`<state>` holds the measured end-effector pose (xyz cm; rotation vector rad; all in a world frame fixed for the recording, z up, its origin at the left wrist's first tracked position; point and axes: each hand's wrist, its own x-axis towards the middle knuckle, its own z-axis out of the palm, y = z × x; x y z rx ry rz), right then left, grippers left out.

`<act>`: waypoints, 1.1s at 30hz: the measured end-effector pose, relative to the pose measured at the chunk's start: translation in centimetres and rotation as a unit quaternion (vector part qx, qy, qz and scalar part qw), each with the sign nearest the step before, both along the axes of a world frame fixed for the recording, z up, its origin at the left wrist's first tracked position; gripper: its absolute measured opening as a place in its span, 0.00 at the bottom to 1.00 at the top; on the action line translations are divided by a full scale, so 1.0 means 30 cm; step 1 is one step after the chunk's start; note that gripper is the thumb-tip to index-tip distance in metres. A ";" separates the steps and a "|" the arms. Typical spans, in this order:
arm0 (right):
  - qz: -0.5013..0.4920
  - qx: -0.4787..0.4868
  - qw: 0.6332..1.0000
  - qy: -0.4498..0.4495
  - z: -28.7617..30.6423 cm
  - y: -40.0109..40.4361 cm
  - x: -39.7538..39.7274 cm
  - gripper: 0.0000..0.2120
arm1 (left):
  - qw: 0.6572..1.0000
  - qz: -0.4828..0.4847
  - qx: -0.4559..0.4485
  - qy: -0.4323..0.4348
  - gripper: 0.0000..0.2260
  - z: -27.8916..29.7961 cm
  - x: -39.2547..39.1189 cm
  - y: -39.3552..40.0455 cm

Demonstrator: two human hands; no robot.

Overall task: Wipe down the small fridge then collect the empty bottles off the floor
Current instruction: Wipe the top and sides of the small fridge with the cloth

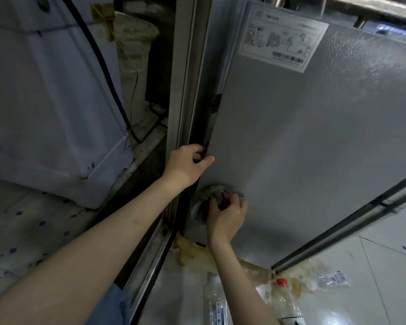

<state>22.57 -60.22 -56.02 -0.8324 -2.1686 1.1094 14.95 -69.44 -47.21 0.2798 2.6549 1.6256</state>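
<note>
wiping the fridge side panel, low down.
right hand (225,213) grips cloth (215,194) at six o'clock on fridge (314,137); left hand (189,165) fingers curled on its edge; bottles (217,306) on floor; advise firm overlapping strokes.

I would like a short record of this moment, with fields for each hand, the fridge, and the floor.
left hand: grips the rear edge of the fridge side panel
right hand: presses a grey cloth low on that panel
label sticker: top of panel
floor: clear bottles, one white-capped, one red-capped; yellowish stain
</note>
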 end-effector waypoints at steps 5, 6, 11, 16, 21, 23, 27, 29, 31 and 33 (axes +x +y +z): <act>-0.011 -0.026 0.999 -0.021 -0.084 -0.004 0.022 0.11 | 1.000 -0.012 -0.006 0.002 0.18 -0.001 0.005 -0.005; -0.010 -0.026 1.000 -0.013 -0.082 -0.006 0.018 0.11 | 1.000 -0.014 -0.011 0.005 0.18 0.001 0.005 -0.007; 0.027 0.003 0.999 0.044 -0.044 -0.040 -0.018 0.11 | 0.999 -0.013 -0.022 0.019 0.17 0.002 -0.001 -0.011; 0.035 0.016 0.998 0.044 -0.068 -0.074 -0.050 0.10 | 0.999 -0.021 -0.035 0.023 0.17 0.009 -0.010 -0.014; -0.004 -0.042 0.999 0.003 -0.122 -0.035 -0.017 0.09 | 0.998 -0.031 -0.048 0.033 0.17 0.007 -0.013 -0.016; -0.014 -0.031 0.999 0.011 -0.114 -0.016 -0.008 0.09 | 0.998 -0.035 -0.050 0.034 0.16 0.003 -0.020 -0.019; -0.009 -0.021 0.997 0.070 -0.015 -0.005 -0.029 0.09 | 0.999 -0.026 -0.017 0.027 0.15 -0.019 -0.032 -0.017; 0.005 0.006 0.996 0.084 0.019 -0.003 -0.038 0.09 | 0.999 -0.021 -0.004 0.027 0.16 -0.025 -0.032 -0.016; 0.028 0.030 0.997 0.072 0.021 0.001 -0.034 0.10 | 0.999 -0.023 0.005 0.022 0.17 -0.023 -0.031 -0.018; 0.056 0.066 0.996 0.026 -0.012 0.013 -0.020 0.11 | 0.999 -0.024 0.017 0.017 0.18 -0.025 -0.031 -0.020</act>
